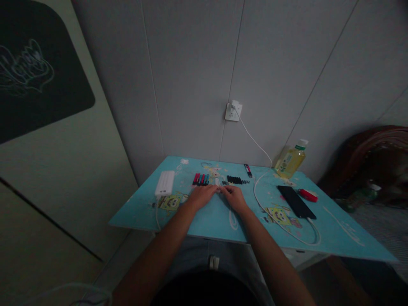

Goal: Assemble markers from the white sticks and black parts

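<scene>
My left hand (203,195) and my right hand (234,198) rest low over the middle of the table, their fingertips nearly meeting. Between them lies a small bunch of thin whitish sticks (217,182), with the fingertips of both hands at its near end. Fingers of each hand are drawn together; what they pinch is too small and dark to make out. Just beyond my left hand is a row of red, blue and black pen-like barrels (200,179). Past my right hand sit several short black tubes (234,179), with small dark pieces (245,182) beside them.
A white power bank (165,182) with a cable lies left on the blue table (207,223). To the right are a black phone (296,201) on a white cable, a red object (307,195) and a bottle of yellow liquid (290,161). A pen-like item (247,170) lies behind.
</scene>
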A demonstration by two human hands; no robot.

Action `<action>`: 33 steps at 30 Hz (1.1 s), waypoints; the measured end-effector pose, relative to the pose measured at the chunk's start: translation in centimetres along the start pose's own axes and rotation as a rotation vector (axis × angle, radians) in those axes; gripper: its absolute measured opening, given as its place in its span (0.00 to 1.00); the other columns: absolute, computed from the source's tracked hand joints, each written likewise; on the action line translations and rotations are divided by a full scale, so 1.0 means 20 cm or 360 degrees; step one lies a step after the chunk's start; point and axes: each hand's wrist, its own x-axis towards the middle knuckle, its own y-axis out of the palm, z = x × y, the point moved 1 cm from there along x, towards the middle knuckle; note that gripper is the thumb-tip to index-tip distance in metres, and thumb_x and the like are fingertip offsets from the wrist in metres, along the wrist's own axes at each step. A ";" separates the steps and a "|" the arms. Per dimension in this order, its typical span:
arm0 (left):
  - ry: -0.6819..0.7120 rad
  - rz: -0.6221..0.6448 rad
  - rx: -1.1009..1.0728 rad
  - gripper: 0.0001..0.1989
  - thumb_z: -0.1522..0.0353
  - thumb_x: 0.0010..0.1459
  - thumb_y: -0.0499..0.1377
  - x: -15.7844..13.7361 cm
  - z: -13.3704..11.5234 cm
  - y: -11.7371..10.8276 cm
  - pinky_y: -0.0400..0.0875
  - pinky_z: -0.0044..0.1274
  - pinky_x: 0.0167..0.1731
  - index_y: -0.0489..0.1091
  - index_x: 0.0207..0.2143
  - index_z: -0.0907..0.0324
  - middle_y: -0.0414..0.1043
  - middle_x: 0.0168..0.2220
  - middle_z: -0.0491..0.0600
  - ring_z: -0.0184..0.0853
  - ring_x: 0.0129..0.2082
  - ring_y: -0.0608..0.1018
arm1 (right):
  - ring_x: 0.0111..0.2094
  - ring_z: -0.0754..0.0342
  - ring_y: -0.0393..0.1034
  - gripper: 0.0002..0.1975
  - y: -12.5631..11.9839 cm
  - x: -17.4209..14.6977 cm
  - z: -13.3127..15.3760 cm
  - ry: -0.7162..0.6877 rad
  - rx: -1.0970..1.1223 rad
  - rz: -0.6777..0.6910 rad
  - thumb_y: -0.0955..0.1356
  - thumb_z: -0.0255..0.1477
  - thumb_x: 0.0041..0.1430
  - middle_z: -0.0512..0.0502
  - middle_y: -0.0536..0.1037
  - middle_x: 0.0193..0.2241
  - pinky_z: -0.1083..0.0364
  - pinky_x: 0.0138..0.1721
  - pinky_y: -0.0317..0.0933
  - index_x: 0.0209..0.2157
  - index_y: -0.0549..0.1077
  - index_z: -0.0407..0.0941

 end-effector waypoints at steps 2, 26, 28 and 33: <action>-0.0036 -0.0019 -0.0008 0.14 0.61 0.70 0.47 0.00 0.00 0.00 0.66 0.27 0.41 0.71 0.48 0.50 0.77 0.44 0.50 0.40 0.41 0.78 | 0.31 0.48 0.73 0.22 -0.04 0.01 -0.03 0.0064 -0.0157 -0.0138 0.61 0.45 0.64 0.44 0.81 0.29 0.54 0.35 0.61 0.34 0.81 0.46; -0.0088 -0.0033 0.0019 0.16 0.62 0.70 0.45 -0.01 -0.01 -0.05 0.67 0.31 0.42 0.72 0.46 0.52 0.78 0.41 0.52 0.42 0.39 0.79 | 0.49 0.42 0.67 0.15 -0.07 0.17 -0.13 0.0314 -0.1347 -0.0133 0.62 0.33 0.66 0.33 0.74 0.45 0.48 0.49 0.52 0.46 0.76 0.41; -0.0079 -0.0039 0.0033 0.16 0.62 0.70 0.45 -0.01 -0.01 -0.05 0.67 0.31 0.41 0.72 0.45 0.51 0.78 0.40 0.51 0.42 0.38 0.79 | 0.50 0.42 0.67 0.15 -0.06 0.17 -0.13 0.0288 -0.1346 -0.0132 0.62 0.32 0.66 0.34 0.74 0.46 0.47 0.50 0.51 0.46 0.76 0.42; -0.0055 -0.0067 0.0043 0.16 0.62 0.71 0.46 -0.01 -0.01 -0.05 0.67 0.30 0.41 0.72 0.45 0.52 0.78 0.40 0.50 0.40 0.39 0.79 | 0.50 0.41 0.66 0.14 -0.04 0.19 -0.14 0.0273 -0.1282 -0.0146 0.63 0.32 0.65 0.34 0.74 0.45 0.46 0.51 0.51 0.44 0.77 0.43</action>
